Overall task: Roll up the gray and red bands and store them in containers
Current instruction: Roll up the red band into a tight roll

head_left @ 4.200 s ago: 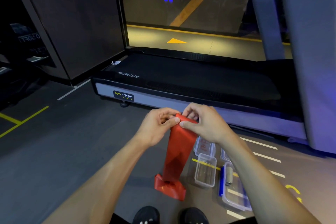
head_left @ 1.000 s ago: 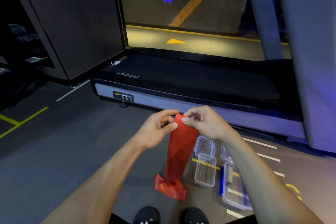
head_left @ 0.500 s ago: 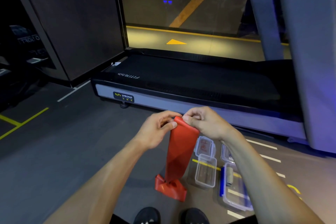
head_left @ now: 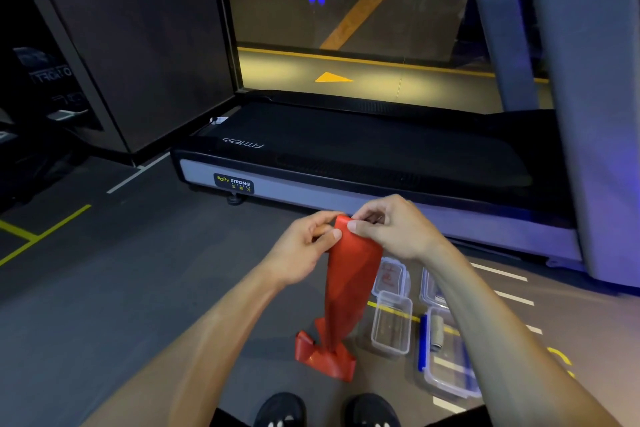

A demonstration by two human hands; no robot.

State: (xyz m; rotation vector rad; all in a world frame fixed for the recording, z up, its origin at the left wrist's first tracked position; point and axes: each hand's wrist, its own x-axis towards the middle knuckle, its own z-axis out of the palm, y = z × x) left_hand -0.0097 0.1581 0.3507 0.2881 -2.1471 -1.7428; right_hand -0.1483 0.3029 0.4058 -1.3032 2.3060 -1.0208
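As the roll had barely grown, both hands pinched the red band.
Left hand and right hand gripped its top; tail pooled on floor.

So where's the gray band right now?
In the head view, the rolled gray band lies at lower right inside the blue-latched clear container on the floor, right of the empty clear container and the hanging red band.
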